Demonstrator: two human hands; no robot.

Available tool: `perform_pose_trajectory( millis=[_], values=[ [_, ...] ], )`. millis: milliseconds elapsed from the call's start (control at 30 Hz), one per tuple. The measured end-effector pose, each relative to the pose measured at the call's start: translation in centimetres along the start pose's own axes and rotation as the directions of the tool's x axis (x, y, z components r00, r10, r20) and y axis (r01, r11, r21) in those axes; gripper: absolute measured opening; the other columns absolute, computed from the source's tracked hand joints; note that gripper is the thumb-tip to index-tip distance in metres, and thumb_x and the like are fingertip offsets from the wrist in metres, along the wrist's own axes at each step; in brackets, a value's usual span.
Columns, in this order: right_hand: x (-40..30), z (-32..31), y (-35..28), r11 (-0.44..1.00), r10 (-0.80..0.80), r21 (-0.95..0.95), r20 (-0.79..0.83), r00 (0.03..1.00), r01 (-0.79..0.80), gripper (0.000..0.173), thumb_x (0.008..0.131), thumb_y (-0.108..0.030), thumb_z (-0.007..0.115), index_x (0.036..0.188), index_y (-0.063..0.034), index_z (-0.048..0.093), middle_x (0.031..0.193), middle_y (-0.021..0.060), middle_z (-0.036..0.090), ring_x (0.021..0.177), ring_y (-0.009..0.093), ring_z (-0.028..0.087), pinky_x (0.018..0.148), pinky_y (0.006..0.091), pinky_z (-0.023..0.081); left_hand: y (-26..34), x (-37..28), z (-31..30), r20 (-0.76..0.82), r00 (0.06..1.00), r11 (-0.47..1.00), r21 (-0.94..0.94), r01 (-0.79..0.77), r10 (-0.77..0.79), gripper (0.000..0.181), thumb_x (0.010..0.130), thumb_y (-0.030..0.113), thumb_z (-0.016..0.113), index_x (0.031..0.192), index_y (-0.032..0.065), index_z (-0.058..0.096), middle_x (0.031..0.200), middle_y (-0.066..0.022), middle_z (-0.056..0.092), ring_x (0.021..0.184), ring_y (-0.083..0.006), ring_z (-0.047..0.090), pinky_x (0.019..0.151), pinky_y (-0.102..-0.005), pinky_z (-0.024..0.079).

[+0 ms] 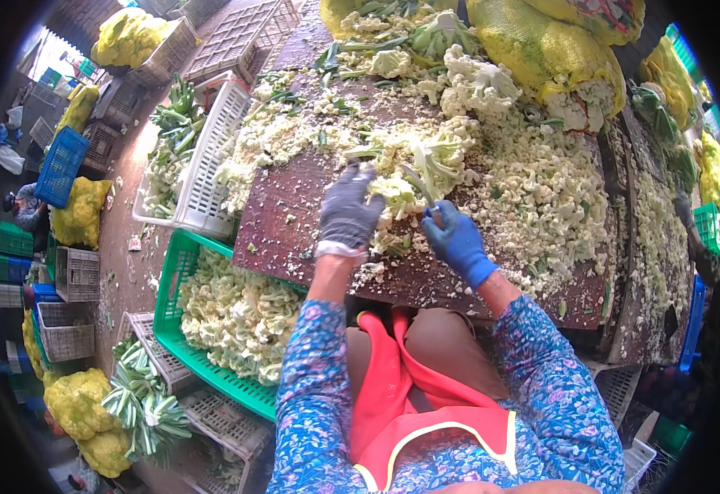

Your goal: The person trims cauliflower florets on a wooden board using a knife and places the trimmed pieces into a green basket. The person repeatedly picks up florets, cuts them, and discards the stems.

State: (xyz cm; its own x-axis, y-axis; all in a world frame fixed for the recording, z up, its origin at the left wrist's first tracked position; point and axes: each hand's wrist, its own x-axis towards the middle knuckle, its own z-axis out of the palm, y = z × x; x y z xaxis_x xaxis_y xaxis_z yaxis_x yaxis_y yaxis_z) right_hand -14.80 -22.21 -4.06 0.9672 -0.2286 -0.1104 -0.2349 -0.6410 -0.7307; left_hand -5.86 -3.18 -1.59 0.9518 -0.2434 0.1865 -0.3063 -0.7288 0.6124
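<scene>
My right hand (pixel 455 238), in a blue glove, grips a knife (pixel 420 185) with a curved metal blade. The blade lies against a cut cauliflower head (pixel 439 157) with its pale stem showing. My left hand (pixel 350 204), in a grey knit glove, is a little to the left, fingers apart, beside a pale green cauliflower piece (pixel 395 192); nothing shows in its grip. Cut florets (pixel 539 204) are heaped to the right of my right hand, and crumbs are scattered over the dark red wooden table (pixel 286 216).
A green plastic crate (pixel 168 309) of florets stands at the table's left edge, with a white crate (pixel 202 179) of leaves and trimmings behind it. Yellow mesh sacks (pixel 533 55) of cauliflower lie at the back right. A person (pixel 28 207) is at the far left.
</scene>
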Motion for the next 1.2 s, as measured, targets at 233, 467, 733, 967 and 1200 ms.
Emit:
perform_pose_trajectory(
  millis=[233,467,733,967,1200],
  values=[
    [3.2,1.0,-2.3,1.000,-0.021,-0.005,0.016,1.000,0.022,0.044,0.087,-0.034,0.062,0.128,-0.0189,0.056,0.099,0.0146,0.071,0.090,0.036,0.068,0.080,0.0435,0.054,0.7,1.7,3.6,0.193,0.981,0.998,0.052,0.019,-0.028,0.040,0.080,0.023,0.069,0.118,0.0116,0.068,0.116,-0.0177,0.065,0.106,-0.0346,0.061,0.095,-0.0421,0.048],
    [5.6,2.6,-1.6,0.960,-0.007,0.277,0.128,0.992,-0.029,0.032,0.085,-0.034,0.065,0.108,-0.0124,0.066,0.089,0.0113,0.073,0.082,0.027,0.071,0.075,0.0371,0.056,-2.6,-0.4,0.2,0.010,0.998,0.986,0.157,-0.061,0.061,0.026,0.074,0.013,0.066,0.099,0.0107,0.074,0.106,-0.0143,0.069,0.103,-0.0304,0.064,0.092,-0.0401,0.049],
    [4.4,2.3,-2.9,0.913,-0.242,0.359,0.089,0.966,0.196,0.029,0.084,-0.022,0.069,0.110,-0.0091,0.067,0.084,0.0079,0.071,0.075,0.014,0.069,0.072,0.0288,0.055,-1.1,-2.4,0.0,0.006,0.991,0.930,0.345,-0.131,0.137,0.047,0.077,0.037,0.069,0.122,0.0228,0.067,0.136,-0.0110,0.057,0.131,-0.0378,0.045,0.112,-0.0543,0.026],
    [3.2,-0.9,-1.7,0.828,-0.171,0.527,-0.093,0.981,0.194,0.016,0.088,-0.015,0.065,0.100,-0.0059,0.069,0.075,0.0033,0.069,0.062,0.008,0.063,0.054,0.0237,0.053,-1.6,-2.6,1.0,0.141,0.978,0.949,0.297,0.108,-0.155,0.029,0.079,0.034,0.068,0.106,0.0261,0.074,0.122,-0.0081,0.065,0.121,-0.0290,0.053,0.107,-0.0532,0.030],
    [2.0,-3.6,-1.0,0.679,-0.075,0.720,0.258,0.963,-0.139,0.021,0.089,-0.015,0.065,0.107,-0.0041,0.066,0.071,-0.0032,0.060,0.051,0.004,0.051,0.044,0.0205,0.043,1.8,-3.0,-1.2,0.026,0.993,0.987,-0.116,-0.110,0.113,0.055,0.079,0.023,0.071,0.131,0.0114,0.059,0.140,-0.0207,0.050,0.132,-0.0381,0.044,0.111,-0.0422,0.035]
  ],
)
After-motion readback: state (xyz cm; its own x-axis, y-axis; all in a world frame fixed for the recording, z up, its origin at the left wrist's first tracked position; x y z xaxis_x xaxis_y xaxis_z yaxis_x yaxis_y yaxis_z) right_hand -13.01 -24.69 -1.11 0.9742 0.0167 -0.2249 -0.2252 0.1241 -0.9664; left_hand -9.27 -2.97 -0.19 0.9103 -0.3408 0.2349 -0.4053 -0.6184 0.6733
